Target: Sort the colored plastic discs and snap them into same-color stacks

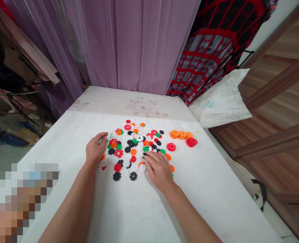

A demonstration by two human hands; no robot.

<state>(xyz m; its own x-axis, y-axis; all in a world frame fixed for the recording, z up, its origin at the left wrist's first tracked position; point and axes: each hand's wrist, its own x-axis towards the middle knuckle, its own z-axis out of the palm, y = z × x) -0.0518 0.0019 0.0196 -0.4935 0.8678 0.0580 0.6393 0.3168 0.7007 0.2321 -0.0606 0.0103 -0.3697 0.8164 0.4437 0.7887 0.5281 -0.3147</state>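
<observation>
Centrally in the frame, notched discs [133, 152] lie on the bench [195, 195]; the right hand [161, 170] rests slightly spread fingers over them; the left hand [95, 147] curls alongside, its pinch impossible to tell. Light fingertip contact probably separates discs best.

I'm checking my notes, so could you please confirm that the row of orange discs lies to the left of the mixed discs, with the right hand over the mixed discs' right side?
Not quite: the head view shows the row of orange discs to the right of the mixed discs. The right hand is over their right side, as you say.
</observation>
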